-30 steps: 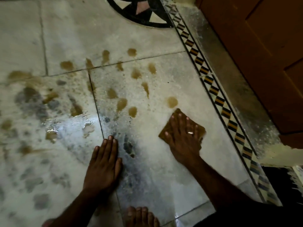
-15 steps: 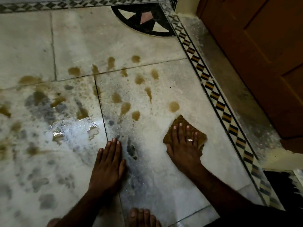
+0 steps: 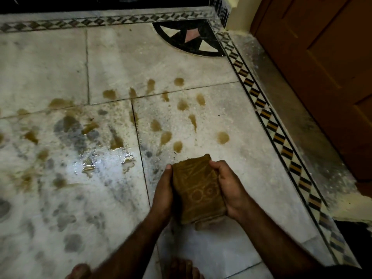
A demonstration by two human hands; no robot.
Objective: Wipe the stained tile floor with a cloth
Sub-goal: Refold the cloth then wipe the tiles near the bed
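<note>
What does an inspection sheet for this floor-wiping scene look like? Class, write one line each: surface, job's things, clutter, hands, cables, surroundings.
Surface: tile floor with a wet patch, brown stains and grey smudges.
Job's things: brown cloth, folded, held between both hands.
Clutter: nothing seen.
Hands: left hand and right hand each grip one side of the cloth.
Cables: nothing seen.
Surroundings: patterned border strip, wooden door at right, bare foot at the bottom edge.
</note>
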